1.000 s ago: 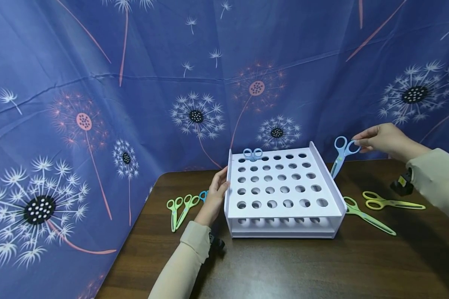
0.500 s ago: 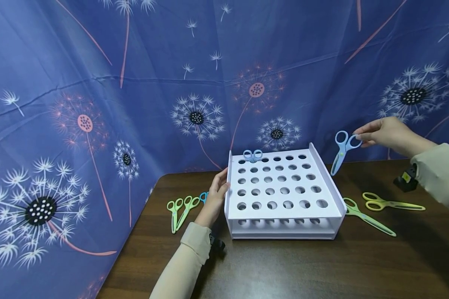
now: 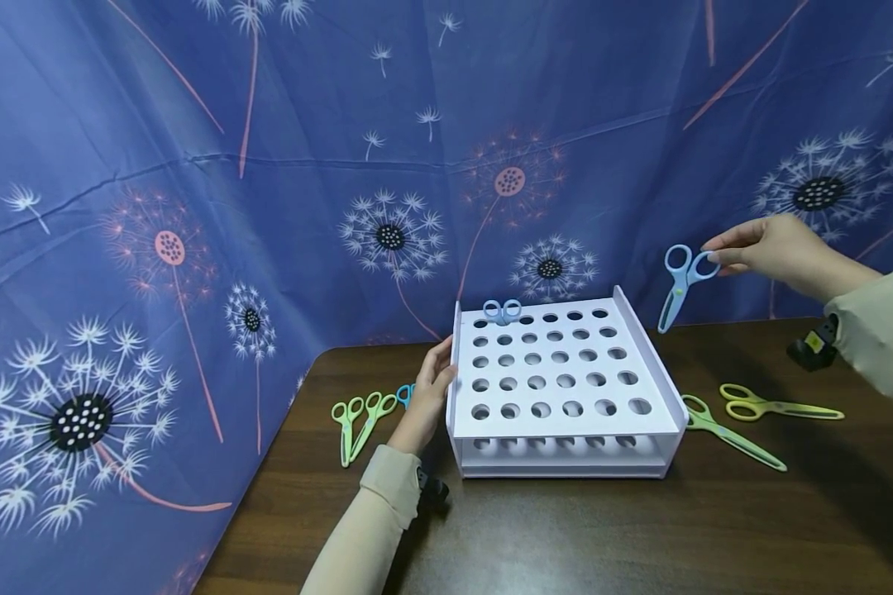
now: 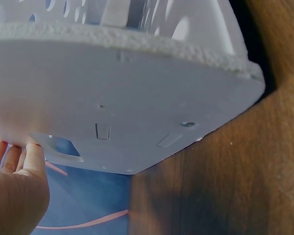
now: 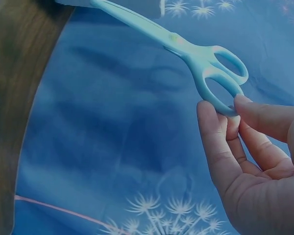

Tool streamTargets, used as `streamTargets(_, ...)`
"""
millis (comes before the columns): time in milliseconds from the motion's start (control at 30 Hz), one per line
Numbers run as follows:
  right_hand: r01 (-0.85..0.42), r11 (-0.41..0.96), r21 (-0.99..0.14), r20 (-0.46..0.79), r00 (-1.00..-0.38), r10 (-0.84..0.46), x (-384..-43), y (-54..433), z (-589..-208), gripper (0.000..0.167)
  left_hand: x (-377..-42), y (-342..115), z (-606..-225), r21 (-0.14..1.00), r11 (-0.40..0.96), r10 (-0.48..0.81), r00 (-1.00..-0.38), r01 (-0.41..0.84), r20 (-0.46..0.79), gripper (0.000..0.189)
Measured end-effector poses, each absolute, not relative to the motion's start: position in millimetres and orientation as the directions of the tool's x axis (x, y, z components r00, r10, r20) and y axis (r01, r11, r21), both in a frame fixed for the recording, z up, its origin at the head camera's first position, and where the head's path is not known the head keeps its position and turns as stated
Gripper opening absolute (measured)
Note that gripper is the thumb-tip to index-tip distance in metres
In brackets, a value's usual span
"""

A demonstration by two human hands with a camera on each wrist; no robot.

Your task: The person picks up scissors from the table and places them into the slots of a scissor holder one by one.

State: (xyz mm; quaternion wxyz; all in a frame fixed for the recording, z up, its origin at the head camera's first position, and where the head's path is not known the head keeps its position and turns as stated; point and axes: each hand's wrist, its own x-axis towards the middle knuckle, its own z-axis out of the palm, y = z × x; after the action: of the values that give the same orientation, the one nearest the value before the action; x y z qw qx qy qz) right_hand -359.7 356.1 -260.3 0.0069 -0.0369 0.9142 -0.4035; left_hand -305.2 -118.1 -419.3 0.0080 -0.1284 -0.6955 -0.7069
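Observation:
My right hand [image 3: 777,252] pinches light blue scissors [image 5: 186,54] by one finger loop between thumb and fingertips. They hang blades down, clear of the table, beyond the right back corner of a white rack [image 3: 561,421] with rows of round holes. My left hand [image 3: 426,392] holds the rack's left side wall; in the left wrist view its fingers meet that wall beside a handle cutout [image 4: 63,146], the tips partly hidden. Other blue scissors [image 3: 502,311] stand in a back-row hole at the left, handles up, with the blades mostly out of sight.
Right of the rack lie green scissors [image 3: 737,436] and yellow scissors [image 3: 781,406] on the dark wooden table [image 3: 565,537]. To its left are two light green scissors [image 3: 347,430] and a blue handle [image 3: 405,394], partly behind my left hand. A dandelion-patterned curtain [image 3: 305,99] hangs behind.
My right hand has risen and shifted slightly right, lifting the blue scissors upward, away from the table. The left hand has stayed on the rack, and the scissors on the table have not moved.

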Motion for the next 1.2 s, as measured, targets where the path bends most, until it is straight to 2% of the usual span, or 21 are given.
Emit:
streamTargets(400,-0.094,0.711,-0.696,0.066,-0.996,-0.067,-355,346,-245,0.044,-304,-119,-420,0.977,-0.052,0.179,-0.960,0.208,0.214,0.051)
streamTargets(700,-0.174,0.815,-0.553,0.193,-0.978,-0.078,-349,331,-235,0.043,-309,-120,-422,0.982,-0.047,0.194,-0.963,0.183,0.188,0.052)
streamTargets(1000,-0.198,0.800,-0.567,0.251,-0.966,-0.062,-345,318,-227,0.043,-308,-119,-422,0.984,-0.049,0.192,-0.965,0.171,0.177,0.051)
streamTargets(1200,-0.204,0.800,-0.565,0.255,-0.965,-0.066,-343,312,-222,0.043,-307,-118,-422,0.977,-0.053,0.176,-0.961,0.208,0.214,0.051)
